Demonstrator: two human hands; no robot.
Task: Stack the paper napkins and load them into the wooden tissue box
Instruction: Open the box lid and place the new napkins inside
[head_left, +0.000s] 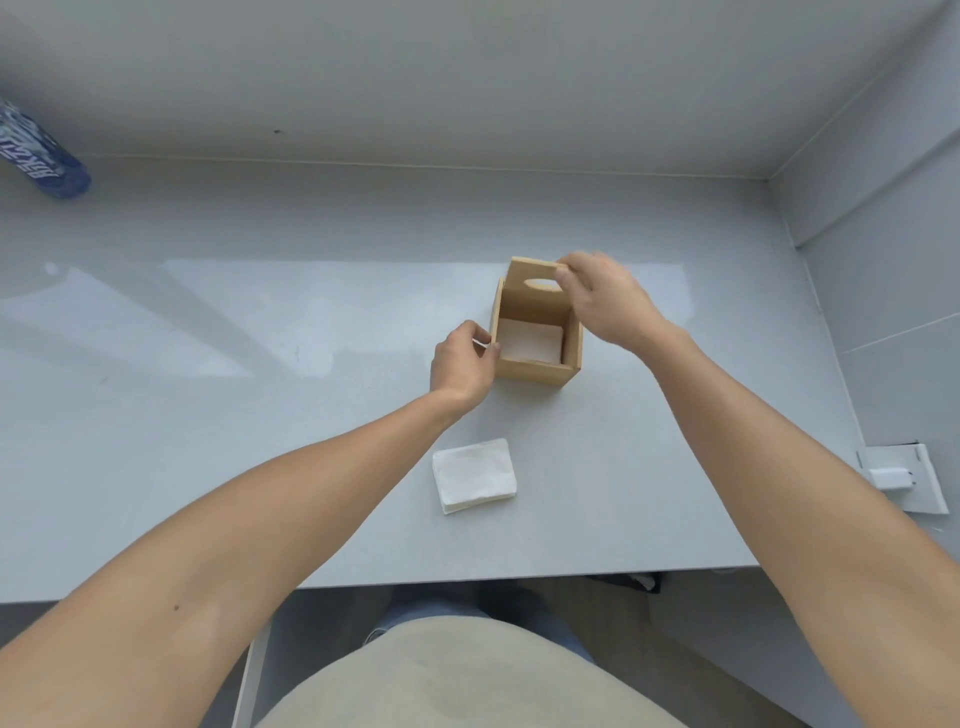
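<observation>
Head view: a wooden box (536, 340) stands open on the grey table (260, 364), a little right of centre. Its lid (535, 283), a panel with an oval slot, is tilted up at the far side. The right hand (605, 299) pinches the lid's top edge between thumb and fingers, grasping it. The left hand (462, 364) is curled against the box's left wall, thumb and fingertips at the near-left corner. It seems to steady the box, though whether it truly grips the wall or only presses on it I cannot tell.

Inside the box lies 1 white stack of napkins (530, 340), flat on the bottom and well below the rim. A 2nd stack (474, 475) rests on the table nearer the person, apart from the box and touched by neither hand. Its edges look fairly square, so the stacking seems done for that pile.

At the far left edge lies a blue bottle (44, 156), and at the right edge a white card (901, 478) with a small white object on it. Neither is involved.

Judged from this, the task is about half done: 1 pile is loaded, 1 is left outside. The remaining pile has to go in on top of the 1st, and then the lid presumably comes down.
</observation>
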